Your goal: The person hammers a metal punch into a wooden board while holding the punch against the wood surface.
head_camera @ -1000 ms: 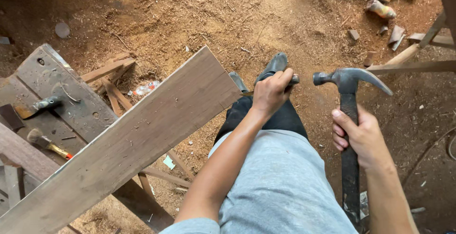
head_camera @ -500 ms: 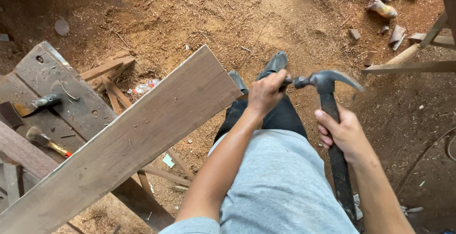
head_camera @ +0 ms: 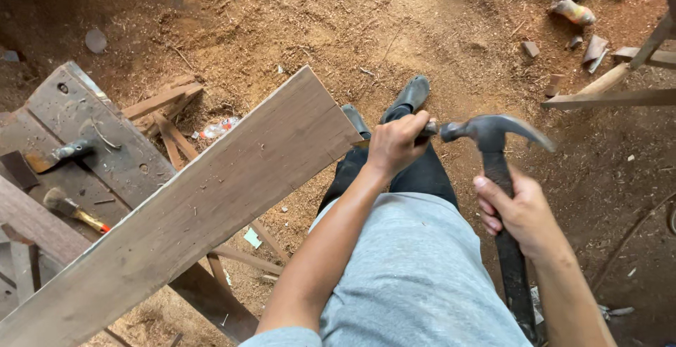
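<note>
A long grey plank point(head_camera: 190, 213) runs diagonally from the lower left up to its cut end near the centre, lying across a worn wooden surface point(head_camera: 77, 118) above a floor of sawdust point(head_camera: 296, 16). The person, in grey shirt and dark trousers, sits just right of the plank's end. The right hand point(head_camera: 524, 213) is wrapped firmly around the dark handle of a claw hammer point(head_camera: 496, 143), whose handle runs almost straight up from the lower right, head at the top, striking face pointing left and claw curving right. The left hand point(head_camera: 396, 144) is closed around a small dark object, too hidden to identify, held just beside the plank's end. The hammer face sits immediately right of that fist, touching or nearly so. On the surface lie a second hammer point(head_camera: 60, 153) and a brush point(head_camera: 70, 210).
</note>
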